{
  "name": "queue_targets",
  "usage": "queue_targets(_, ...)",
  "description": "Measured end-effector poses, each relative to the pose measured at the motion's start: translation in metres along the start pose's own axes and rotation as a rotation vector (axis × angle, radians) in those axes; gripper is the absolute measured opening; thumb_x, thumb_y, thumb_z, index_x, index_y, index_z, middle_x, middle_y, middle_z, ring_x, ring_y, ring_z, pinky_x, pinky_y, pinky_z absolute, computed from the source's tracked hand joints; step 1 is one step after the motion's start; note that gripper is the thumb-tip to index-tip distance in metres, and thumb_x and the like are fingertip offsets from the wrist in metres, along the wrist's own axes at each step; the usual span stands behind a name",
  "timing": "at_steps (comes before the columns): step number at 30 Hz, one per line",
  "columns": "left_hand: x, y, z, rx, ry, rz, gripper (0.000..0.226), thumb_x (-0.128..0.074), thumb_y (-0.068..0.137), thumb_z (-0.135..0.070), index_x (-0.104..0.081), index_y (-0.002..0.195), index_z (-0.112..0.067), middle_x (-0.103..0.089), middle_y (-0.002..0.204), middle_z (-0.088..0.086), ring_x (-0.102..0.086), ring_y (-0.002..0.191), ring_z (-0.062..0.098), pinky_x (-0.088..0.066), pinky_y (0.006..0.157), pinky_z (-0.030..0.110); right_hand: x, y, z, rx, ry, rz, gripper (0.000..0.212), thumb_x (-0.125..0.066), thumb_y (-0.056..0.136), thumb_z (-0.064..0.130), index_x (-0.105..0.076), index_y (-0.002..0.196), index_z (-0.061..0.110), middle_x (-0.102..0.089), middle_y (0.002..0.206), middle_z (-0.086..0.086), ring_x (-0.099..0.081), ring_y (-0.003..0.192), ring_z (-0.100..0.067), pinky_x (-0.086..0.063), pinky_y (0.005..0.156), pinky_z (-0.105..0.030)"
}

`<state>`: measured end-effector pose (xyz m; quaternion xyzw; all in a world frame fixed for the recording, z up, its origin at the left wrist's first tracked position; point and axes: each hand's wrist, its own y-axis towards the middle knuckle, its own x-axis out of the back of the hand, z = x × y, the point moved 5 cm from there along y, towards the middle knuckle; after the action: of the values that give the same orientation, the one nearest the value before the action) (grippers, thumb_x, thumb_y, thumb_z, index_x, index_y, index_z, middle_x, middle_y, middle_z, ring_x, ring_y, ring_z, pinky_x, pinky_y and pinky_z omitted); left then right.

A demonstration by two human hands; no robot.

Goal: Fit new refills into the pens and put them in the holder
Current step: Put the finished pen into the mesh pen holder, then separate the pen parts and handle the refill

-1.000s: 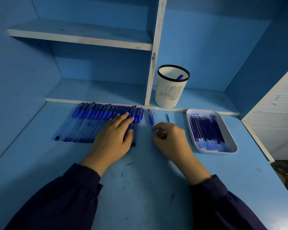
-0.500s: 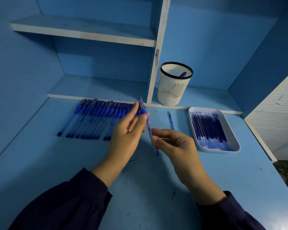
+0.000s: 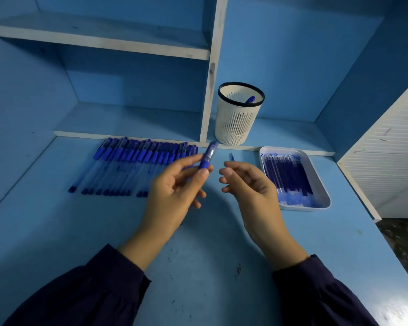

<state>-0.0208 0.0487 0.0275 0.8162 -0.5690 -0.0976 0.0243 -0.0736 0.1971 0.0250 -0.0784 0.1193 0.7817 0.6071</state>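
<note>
Pen (image 3: 207, 157) in blue and clear plastic was pinched between the thumb and fingers (image 3: 201, 174) of the left hand (image 3: 174, 191), raised off the worktop (image 3: 198, 255) and tilted so that its far end pointed away from the person, past the fingertips. Just to the right of those fingers, apart from the pen, the right hand (image 3: 247, 184) hovered with its fingers loosely curled and the thumb above them; nothing could be seen held in them.

Beyond and to the left of the left fingers a row of pens (image 3: 132, 165) lay side by side on the worktop, their near ends partly hidden behind that hand. A small blue piece (image 3: 231, 157) lay on the worktop just beyond the right fingertips; what it was could not be made out. To the right of the right hand sat a white tray (image 3: 320, 184) with blue refills (image 3: 287, 175) lying in it. Farther out from both sets of fingers, on the low shelf at the back, stood the white slotted holder (image 3: 239, 114) with a black rim, one blue pen end (image 3: 250, 100) showing inside it. Dark sleeves (image 3: 316, 290) covered both forearms.
</note>
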Motion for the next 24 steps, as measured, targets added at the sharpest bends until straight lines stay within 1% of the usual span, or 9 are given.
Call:
queue_targets(3,-0.004,-0.005,0.012,0.016,0.085,0.060,0.027,-0.068,0.091,-0.012,-0.070,0.111,-0.030,-0.077,0.099,-0.005,-0.061,0.058,0.009,-0.047,0.047,0.022,0.003,0.004,-0.003,0.015,0.048,-0.007,0.036,-0.068,0.082,0.016,-0.063,0.117,0.008,-0.069,0.096,-0.012,-0.064,0.085,-0.018,-0.051,0.072,-0.025)
queue_targets(7,-0.009,-0.012,0.023,0.017,0.151,0.079,0.027,-0.072,0.088,-0.010,-0.072,0.110,-0.027,-0.076,0.094,-0.009,-0.057,0.057,0.002,-0.045,0.051,0.013,0.008,0.003,-0.001,0.128,-0.136,-0.046,0.015,-0.067,0.086,0.008,-0.065,0.101,0.006,-0.069,0.083,-0.004,-0.064,0.078,-0.014,-0.053,0.070,-0.025)
queue_targets(11,-0.010,-0.012,0.024,-0.007,0.209,0.099,0.027,-0.073,0.088,-0.015,-0.072,0.110,-0.032,-0.075,0.086,-0.014,-0.051,0.055,0.008,-0.048,0.055,0.020,0.008,0.003,-0.002,0.134,-0.188,-0.027,0.016,-0.068,0.085,0.014,-0.060,0.094,0.004,-0.065,0.081,-0.012,-0.063,0.077,-0.020,-0.054,0.074,-0.032)
queue_targets(14,-0.013,-0.012,0.023,-0.046,0.257,0.122,0.026,-0.071,0.090,-0.017,-0.072,0.112,-0.031,-0.072,0.076,-0.016,-0.041,0.049,0.009,-0.042,0.047,0.028,0.008,0.003,-0.001,0.143,-0.155,-0.031,0.011,-0.065,0.087,0.007,-0.056,0.087,0.001,-0.066,0.084,-0.024,-0.065,0.076,-0.021,-0.055,0.074,-0.029)
queue_targets(16,-0.012,-0.010,0.023,-0.071,0.249,0.124,0.027,-0.072,0.091,-0.020,-0.072,0.111,-0.038,-0.076,0.086,-0.008,-0.046,0.048,0.026,-0.045,0.045,0.042,0.008,0.003,0.001,0.152,-0.142,-0.039,0.010,-0.063,0.088,0.001,-0.055,0.082,0.003,-0.067,0.085,-0.025,-0.066,0.076,-0.020,-0.054,0.073,-0.026)
queue_targets(18,-0.012,-0.008,0.025,-0.082,0.240,0.129,0.027,-0.071,0.088,-0.029,-0.073,0.110,-0.043,-0.077,0.094,-0.008,-0.060,0.063,0.047,-0.051,0.053,0.056,0.007,0.003,0.002,0.157,-0.142,-0.036,0.011,-0.062,0.088,-0.001,-0.054,0.081,0.002,-0.068,0.085,-0.024,-0.067,0.075,-0.020,-0.054,0.071,-0.024)
queue_targets(20,-0.012,-0.008,0.026,-0.084,0.234,0.138,0.027,-0.070,0.088,-0.028,-0.073,0.111,-0.042,-0.077,0.095,-0.010,-0.062,0.074,0.054,-0.052,0.059,0.062,0.006,0.003,0.002,0.155,-0.134,-0.028,0.012,-0.061,0.089,-0.001,-0.053,0.081,0.002,-0.068,0.084,-0.023,-0.067,0.075,-0.020,-0.053,0.071,-0.025)
queue_targets(22,-0.012,-0.008,0.025,-0.097,0.237,0.144,0.028,-0.069,0.091,-0.020,-0.071,0.113,-0.037,-0.077,0.093,-0.005,-0.063,0.075,0.051,-0.052,0.063,0.058,0.006,0.003,0.001,0.158,-0.129,-0.022,0.013,-0.061,0.089,-0.002,-0.053,0.080,0.005,-0.068,0.083,-0.019,-0.066,0.076,-0.020,-0.053,0.072,-0.026)
queue_targets(24,-0.013,-0.009,0.026,-0.106,0.243,0.152,0.029,-0.067,0.093,-0.011,-0.070,0.117,-0.028,-0.075,0.092,0.004,-0.069,0.080,0.036,-0.055,0.073,0.051,0.006,0.004,-0.001,0.159,-0.119,-0.013,0.015,-0.060,0.090,-0.002,-0.053,0.080,0.006,-0.068,0.082,-0.015,-0.066,0.076,-0.020,-0.053,0.073,-0.027)
